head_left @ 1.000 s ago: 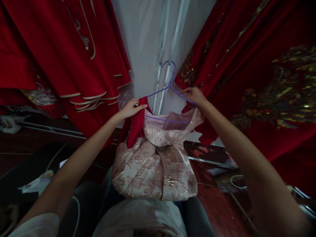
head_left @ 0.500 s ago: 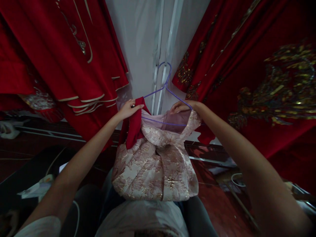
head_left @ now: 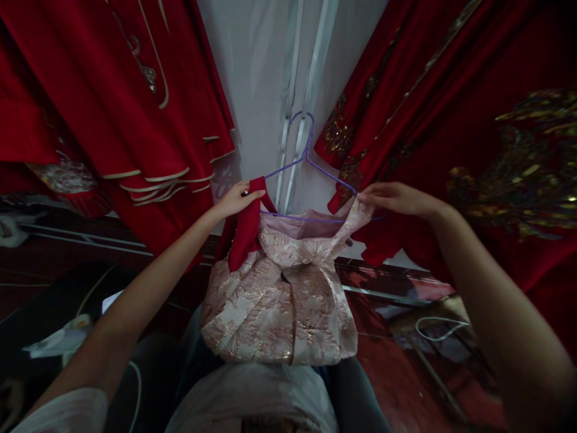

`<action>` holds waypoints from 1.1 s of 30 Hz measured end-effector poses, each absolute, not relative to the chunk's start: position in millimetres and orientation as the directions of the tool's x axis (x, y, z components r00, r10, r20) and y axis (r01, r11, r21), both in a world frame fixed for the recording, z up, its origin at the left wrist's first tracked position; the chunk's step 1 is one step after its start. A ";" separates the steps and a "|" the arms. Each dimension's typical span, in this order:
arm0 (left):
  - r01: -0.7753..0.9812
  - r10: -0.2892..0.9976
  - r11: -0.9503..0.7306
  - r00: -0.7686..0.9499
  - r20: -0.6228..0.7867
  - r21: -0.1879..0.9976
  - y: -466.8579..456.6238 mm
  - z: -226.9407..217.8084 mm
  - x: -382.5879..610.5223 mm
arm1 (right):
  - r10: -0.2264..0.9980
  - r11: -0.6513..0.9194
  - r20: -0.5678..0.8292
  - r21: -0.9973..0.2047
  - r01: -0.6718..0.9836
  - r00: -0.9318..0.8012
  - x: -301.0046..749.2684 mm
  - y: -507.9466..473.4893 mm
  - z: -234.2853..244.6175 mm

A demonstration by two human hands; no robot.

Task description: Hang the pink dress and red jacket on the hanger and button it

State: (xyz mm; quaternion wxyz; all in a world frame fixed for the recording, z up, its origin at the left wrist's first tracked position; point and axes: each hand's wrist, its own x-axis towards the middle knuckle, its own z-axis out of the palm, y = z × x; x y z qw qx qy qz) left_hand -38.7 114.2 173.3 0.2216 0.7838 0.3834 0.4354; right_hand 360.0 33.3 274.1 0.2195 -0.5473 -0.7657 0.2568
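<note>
1. at far left, red garments with pale trim [head_left: 112, 102] hang well apart from your hands
2. your left hand [head_left: 237, 199] is closed, thumb over fingers, gripping a red cloth [head_left: 246, 231] at the left end of the hanger; the cloth drapes down over the left shoulder of the garment
3. the purple wire hanger [head_left: 307, 157] stands upright between your hands, its hook raised against the white backdrop [head_left: 265, 78]
4. the pink brocade garment [head_left: 279, 300] hangs from the hanger's lower bar, in front of your body and bunched at the bottom
5. your right hand [head_left: 394, 198] is narrow, fingertips pinched on the garment's right shoulder at the hanger's right end
6. at right, a red garment with gold embroidery [head_left: 451, 120] hangs just behind that hand; below, a white wire hanger [head_left: 439, 328] lies on the floor
</note>
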 end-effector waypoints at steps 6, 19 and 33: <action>0.431 0.768 -0.640 0.342 0.542 0.636 109.6 174.7 -39.1 | 0.924 0.379 0.309 -0.657 0.651 -0.226 359.6 22.3 248.2; 0.391 0.865 -0.501 0.266 0.426 0.772 104.1 178.6 -36.3 | 0.988 0.125 0.013 -0.663 0.738 -0.156 345.4 32.3 267.8; 0.329 0.890 -0.451 0.239 0.389 0.829 114.1 185.5 -48.9 | 0.480 0.033 -0.365 -0.901 0.432 -0.798 215.7 112.1 250.2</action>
